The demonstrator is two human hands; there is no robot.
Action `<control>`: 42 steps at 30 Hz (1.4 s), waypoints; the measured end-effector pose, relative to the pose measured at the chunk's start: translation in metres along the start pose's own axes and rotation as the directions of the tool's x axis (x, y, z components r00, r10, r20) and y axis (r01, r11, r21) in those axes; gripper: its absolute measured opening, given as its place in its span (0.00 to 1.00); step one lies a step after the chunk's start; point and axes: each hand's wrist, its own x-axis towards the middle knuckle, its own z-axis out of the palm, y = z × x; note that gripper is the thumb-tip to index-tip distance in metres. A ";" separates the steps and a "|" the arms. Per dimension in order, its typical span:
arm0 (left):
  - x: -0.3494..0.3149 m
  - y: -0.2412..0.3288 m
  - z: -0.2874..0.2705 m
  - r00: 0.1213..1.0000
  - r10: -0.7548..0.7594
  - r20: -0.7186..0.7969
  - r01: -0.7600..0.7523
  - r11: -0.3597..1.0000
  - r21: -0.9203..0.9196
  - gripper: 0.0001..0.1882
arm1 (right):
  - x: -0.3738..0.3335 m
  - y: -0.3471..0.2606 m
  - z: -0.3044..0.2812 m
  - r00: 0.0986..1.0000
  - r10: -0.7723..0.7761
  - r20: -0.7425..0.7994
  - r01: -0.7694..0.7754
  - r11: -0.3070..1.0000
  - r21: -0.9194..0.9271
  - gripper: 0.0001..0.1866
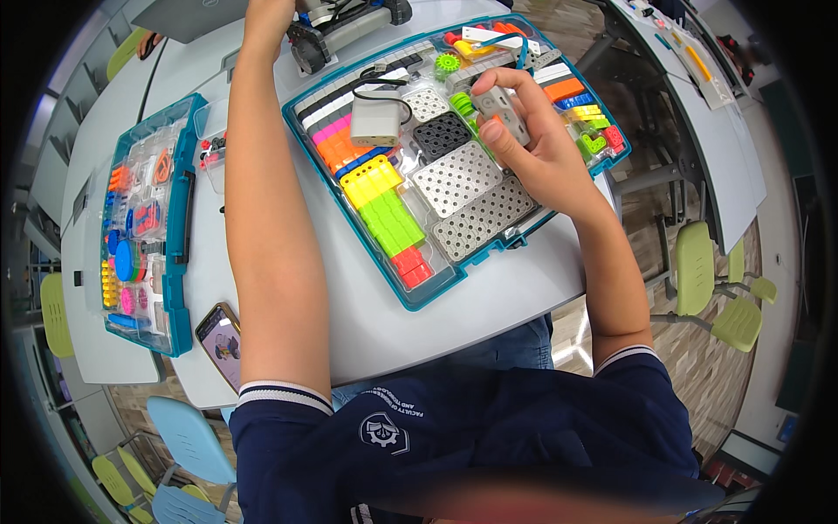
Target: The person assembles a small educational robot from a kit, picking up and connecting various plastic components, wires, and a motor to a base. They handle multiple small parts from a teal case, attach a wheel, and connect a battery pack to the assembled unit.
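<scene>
Grey block [502, 112] — in right fingers [515, 80]

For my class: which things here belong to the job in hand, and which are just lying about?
In the job, it seems:
- grey device, in the right hand
- open case of parts below it
- wheeled model, near the left hand

Lying about:
- phone
- laptop
- blue chair

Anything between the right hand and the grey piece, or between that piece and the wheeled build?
Nothing visible between the right hand and the grey piece: it's held. Toward the wheeled build, the green gear and teal case's rim lie between, apparently below the piece.
</scene>
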 end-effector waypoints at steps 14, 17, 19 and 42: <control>-0.052 0.132 -0.045 0.910 0.129 0.395 -0.309 0.845 0.436 0.16 | 0.002 0.003 -0.004 0.999 0.041 0.015 -0.042 0.998 0.051 0.23; -0.061 0.138 -0.047 0.839 0.083 0.538 -0.402 0.761 0.509 0.25 | 0.002 0.005 -0.005 0.996 0.089 0.027 -0.090 0.993 0.076 0.24; -0.056 0.124 -0.039 0.818 0.017 0.574 -0.389 0.752 0.532 0.28 | 0.002 0.006 -0.003 0.997 0.075 0.023 -0.076 0.996 0.054 0.24; -0.068 0.148 -0.020 0.901 0.100 0.423 -0.397 0.583 0.709 0.14 | 0.003 0.007 -0.003 0.997 0.073 0.012 -0.074 0.996 0.046 0.25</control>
